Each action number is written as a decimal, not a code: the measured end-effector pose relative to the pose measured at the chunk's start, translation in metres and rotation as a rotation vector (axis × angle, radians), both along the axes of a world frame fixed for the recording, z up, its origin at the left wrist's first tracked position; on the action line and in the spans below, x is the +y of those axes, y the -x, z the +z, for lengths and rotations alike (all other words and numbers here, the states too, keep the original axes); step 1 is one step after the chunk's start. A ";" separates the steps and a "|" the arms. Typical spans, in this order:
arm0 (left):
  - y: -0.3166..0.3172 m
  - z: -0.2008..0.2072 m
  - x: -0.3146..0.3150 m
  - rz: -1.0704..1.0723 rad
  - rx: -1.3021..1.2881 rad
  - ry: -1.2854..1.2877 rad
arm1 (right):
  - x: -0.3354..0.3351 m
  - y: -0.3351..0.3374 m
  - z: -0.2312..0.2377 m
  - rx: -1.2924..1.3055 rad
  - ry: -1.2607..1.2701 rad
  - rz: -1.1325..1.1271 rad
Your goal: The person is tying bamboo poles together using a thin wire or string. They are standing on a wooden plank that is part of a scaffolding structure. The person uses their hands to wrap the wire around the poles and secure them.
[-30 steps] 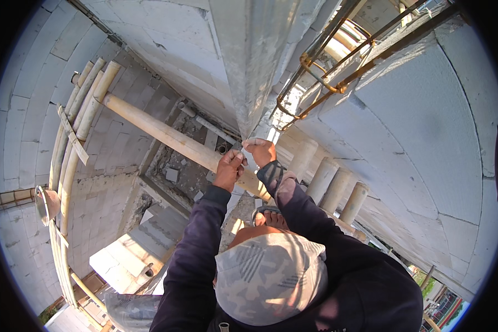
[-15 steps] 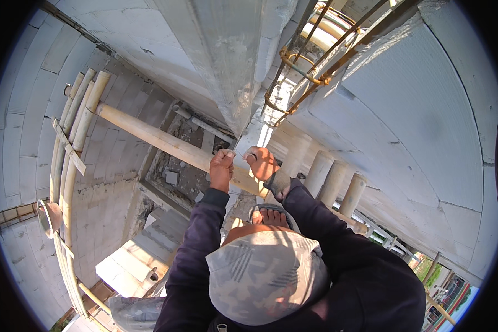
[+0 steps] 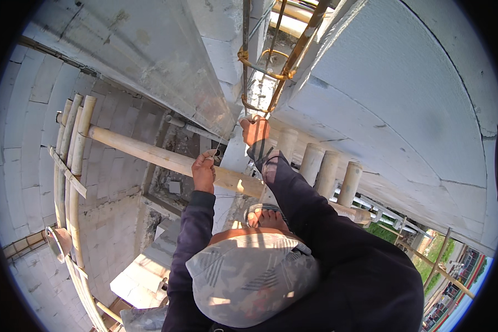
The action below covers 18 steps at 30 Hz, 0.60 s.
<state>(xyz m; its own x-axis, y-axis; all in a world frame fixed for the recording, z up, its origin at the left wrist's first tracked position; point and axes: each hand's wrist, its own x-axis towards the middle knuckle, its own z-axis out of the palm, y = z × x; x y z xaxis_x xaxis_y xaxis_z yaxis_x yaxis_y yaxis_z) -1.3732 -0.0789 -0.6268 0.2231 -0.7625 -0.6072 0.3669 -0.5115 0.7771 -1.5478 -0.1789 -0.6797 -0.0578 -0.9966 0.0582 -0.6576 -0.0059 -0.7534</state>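
My left hand (image 3: 203, 172) is closed in a pinch on a thin wire (image 3: 219, 145) that runs up from the fingertips toward the lower corner of a long grey board (image 3: 196, 94). Farther ahead and to the right, my right hand (image 3: 255, 131) is curled closed just below the rusty rebar cage (image 3: 265, 74). What its fingers hold, if anything, is hidden. The cage has tied ring-shaped stirrups and stands in the gap between the board and a pale block wall (image 3: 382, 94).
Below my hands a bamboo pole (image 3: 149, 148) crosses to upright bamboo poles (image 3: 72, 149) on the left, where a bucket (image 3: 59, 243) hangs. Several bamboo stubs (image 3: 329, 167) stick out by the right wall. My bare toes (image 3: 266, 217) show beneath. Pale blocks (image 3: 144, 274) lie lower left.
My hands have drawn apart: the right has gone forward toward the rebar cage, the left back and slightly leftward with the wire. The view has shifted, showing more ground at the lower right.
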 end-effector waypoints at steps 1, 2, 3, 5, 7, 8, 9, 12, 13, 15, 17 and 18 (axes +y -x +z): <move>0.000 0.000 0.000 0.001 -0.013 -0.004 | -0.002 -0.009 0.001 -0.343 -0.162 -0.162; 0.000 0.000 0.000 0.002 -0.026 -0.020 | -0.004 -0.018 0.004 -0.555 -0.220 -0.290; 0.000 0.000 0.001 0.001 -0.020 -0.011 | -0.005 -0.023 0.007 -0.692 -0.252 -0.346; 0.002 0.000 0.002 0.007 -0.017 -0.047 | -0.010 -0.031 0.013 -0.909 -0.326 -0.421; 0.003 -0.001 0.002 -0.012 0.013 -0.035 | -0.015 -0.035 0.017 -0.997 -0.267 -0.401; 0.004 -0.001 0.003 -0.010 0.020 -0.063 | -0.017 -0.036 0.017 -1.037 -0.194 -0.401; 0.004 -0.001 0.002 -0.024 0.016 -0.045 | -0.019 -0.040 0.016 -1.154 -0.185 -0.443; 0.004 0.000 0.002 -0.043 -0.009 -0.058 | -0.019 -0.044 0.011 -0.965 -0.161 -0.518; 0.003 0.001 0.001 -0.050 -0.010 -0.063 | -0.018 -0.046 0.009 -0.988 -0.130 -0.553; 0.003 0.002 0.000 -0.057 -0.017 -0.067 | -0.018 -0.047 0.006 -0.877 -0.074 -0.523; 0.003 0.003 0.000 -0.063 -0.029 -0.079 | -0.019 -0.048 0.006 -0.865 -0.034 -0.561; 0.003 0.004 0.001 -0.051 -0.015 -0.069 | -0.020 -0.049 0.006 -0.875 -0.063 -0.559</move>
<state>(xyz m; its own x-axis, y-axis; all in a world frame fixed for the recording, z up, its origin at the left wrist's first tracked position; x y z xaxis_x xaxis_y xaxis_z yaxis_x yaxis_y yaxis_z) -1.3765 -0.0781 -0.6228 0.1941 -0.7299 -0.6555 0.3275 -0.5817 0.7446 -1.4992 -0.1992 -0.6735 -0.5091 -0.8145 -0.2783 0.2226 0.1877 -0.9567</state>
